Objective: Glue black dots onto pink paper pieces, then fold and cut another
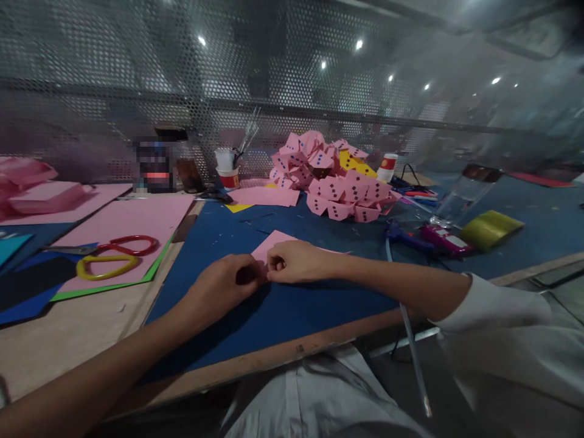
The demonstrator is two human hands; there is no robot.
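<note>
A sheet of pink paper (274, 239) lies on the blue table top, partly covered by my hands. My left hand (228, 283) pinches the paper's near edge, thumb and forefinger curled together. Right against it, my right hand (294, 263) is closed on the same edge, its fingers bent inward. The fingertips of both hands nearly touch, and what is between them is mostly hidden. Behind the hands sits a heap of folded pink paper pieces (349, 193) with dark dots, with more dotted pieces piled at its back.
Scissors (119, 255) with red and yellow handles lie on pink sheets at the left. A blue glue gun (406, 238), a magenta tool (444, 240), a yellow roll (493, 230) and a clear bottle (468, 193) are at the right. A paper cup (228, 177) stands at the back.
</note>
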